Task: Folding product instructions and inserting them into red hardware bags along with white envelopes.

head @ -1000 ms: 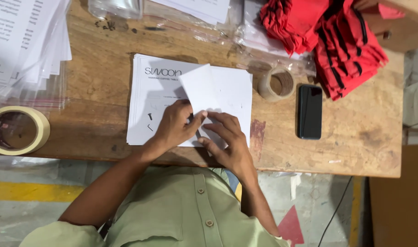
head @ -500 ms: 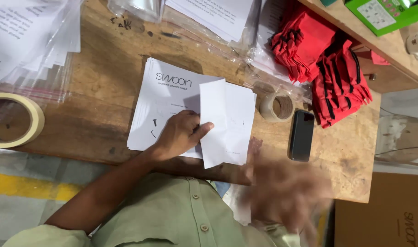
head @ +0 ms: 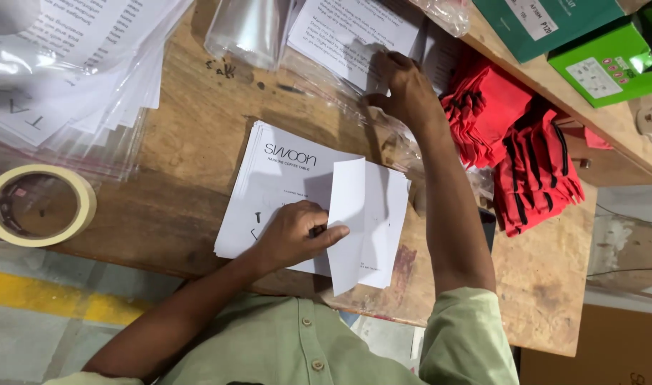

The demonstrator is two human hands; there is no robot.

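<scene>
The left hand (head: 294, 235) lies flat, fingers pressed down on one folded white paper (head: 365, 221). This paper sits on a small stack of printed sheets (head: 276, 178) on the wooden worktop (head: 190, 128). The right hand (head: 404, 89) reaches far up, fingers curled and pinching a clear plastic bag (head: 340, 85). One tape roll (head: 37, 205) lies at the left. Two piles of red cloth bags (head: 525, 142) lie at the right.

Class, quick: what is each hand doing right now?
Left hand: pressed on the folded white sheet, pinning it to the paper stack.
Right hand: fingers curled on clear plastic bags, grip unclear.
</scene>
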